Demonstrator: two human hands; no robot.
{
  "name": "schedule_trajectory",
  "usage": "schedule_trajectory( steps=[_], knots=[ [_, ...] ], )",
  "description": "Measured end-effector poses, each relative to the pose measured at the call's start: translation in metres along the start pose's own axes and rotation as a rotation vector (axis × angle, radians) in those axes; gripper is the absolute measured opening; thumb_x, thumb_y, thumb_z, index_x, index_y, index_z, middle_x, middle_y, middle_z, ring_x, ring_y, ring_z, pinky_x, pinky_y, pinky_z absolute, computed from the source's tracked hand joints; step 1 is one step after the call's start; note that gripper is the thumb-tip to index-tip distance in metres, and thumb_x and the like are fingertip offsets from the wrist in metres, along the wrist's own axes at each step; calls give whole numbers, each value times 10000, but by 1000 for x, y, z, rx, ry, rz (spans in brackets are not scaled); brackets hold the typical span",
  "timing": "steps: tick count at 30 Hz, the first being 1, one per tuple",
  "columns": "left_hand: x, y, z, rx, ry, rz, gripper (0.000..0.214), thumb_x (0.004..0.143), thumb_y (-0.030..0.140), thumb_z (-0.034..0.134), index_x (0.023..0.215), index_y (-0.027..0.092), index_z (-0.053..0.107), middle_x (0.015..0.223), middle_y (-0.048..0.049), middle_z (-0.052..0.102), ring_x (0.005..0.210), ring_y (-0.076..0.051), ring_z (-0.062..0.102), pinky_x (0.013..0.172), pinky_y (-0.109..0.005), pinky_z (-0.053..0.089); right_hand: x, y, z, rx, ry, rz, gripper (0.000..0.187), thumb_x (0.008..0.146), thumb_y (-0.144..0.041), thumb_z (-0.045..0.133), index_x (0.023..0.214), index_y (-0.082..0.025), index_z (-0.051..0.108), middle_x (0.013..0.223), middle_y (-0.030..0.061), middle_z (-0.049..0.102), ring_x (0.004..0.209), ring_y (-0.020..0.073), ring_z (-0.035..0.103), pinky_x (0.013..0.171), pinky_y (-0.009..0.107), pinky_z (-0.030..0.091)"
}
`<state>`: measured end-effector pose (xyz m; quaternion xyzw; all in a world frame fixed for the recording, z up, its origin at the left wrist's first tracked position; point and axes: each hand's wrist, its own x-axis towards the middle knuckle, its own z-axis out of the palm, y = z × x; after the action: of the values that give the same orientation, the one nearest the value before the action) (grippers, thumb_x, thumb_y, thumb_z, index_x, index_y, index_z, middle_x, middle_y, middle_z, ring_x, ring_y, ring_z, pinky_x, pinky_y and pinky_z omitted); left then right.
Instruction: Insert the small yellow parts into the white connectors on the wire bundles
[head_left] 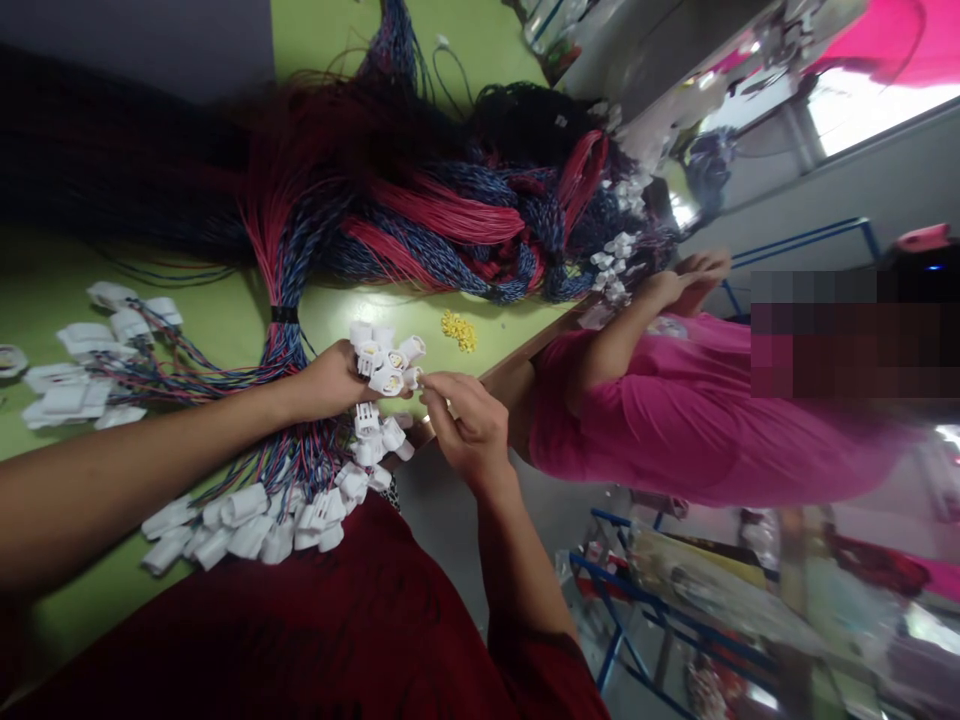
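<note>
My left hand (334,382) is closed round a cluster of white connectors (388,358), whose open ends face right and show some yellow inside. Wires run from them into a bundle tied with black tape (284,314). At the cluster's right side, my right hand (472,422) pinches with thumb and forefinger against one connector; whatever is between the fingertips is too small to make out. A small heap of yellow pieces (459,331) lies on the green table (337,305) just beyond. More white connectors (247,520) hang near my lap, and others (75,385) lie at the left.
Thick bundles of red and blue-black twisted wire (450,215) stretch across the table. To the right a co-worker in a pink shirt (645,410) sits with hands near other white connectors (613,262). A blue metal rack (630,580) with bags stands at lower right.
</note>
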<state>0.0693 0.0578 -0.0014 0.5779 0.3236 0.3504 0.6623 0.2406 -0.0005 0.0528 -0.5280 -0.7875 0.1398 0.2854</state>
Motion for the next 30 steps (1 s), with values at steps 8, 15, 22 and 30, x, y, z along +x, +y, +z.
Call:
schedule_trajectory(
  steps=[8, 15, 22, 30],
  knots=[
    [0, -3, 0, 37, 1, -13, 335, 645, 326, 708, 903, 112, 686, 743, -41, 701, 705, -171, 628, 684, -292, 513, -4, 3, 11, -121, 21, -93, 145, 819, -123, 510, 886, -173, 629, 813, 74, 665, 735, 164, 610, 650, 312, 477],
    [1, -3, 2, 38, 63, -76, 342, 598, 387, 722, 793, 109, 681, 756, -61, 700, 746, -198, 630, 724, -329, 512, -2, -5, 9, -64, 18, -1, 142, 854, -194, 477, 891, -166, 612, 835, 76, 668, 778, 166, 613, 702, 313, 463],
    [-3, 5, 2, 10, 144, -109, 269, 678, 381, 668, 737, 119, 641, 711, -41, 671, 662, -157, 599, 667, -278, 495, -13, -33, 23, -91, -35, 155, 198, 813, -354, 549, 890, -182, 610, 732, 34, 630, 704, 161, 568, 700, 305, 425],
    [-4, 5, -6, 56, -45, -178, 250, 700, 382, 659, 760, 139, 659, 673, -20, 680, 596, -146, 595, 562, -236, 479, -15, 7, 14, -165, -107, 66, 251, 863, -242, 485, 1077, -196, 607, 877, 77, 663, 806, 187, 580, 738, 327, 428]
  ],
)
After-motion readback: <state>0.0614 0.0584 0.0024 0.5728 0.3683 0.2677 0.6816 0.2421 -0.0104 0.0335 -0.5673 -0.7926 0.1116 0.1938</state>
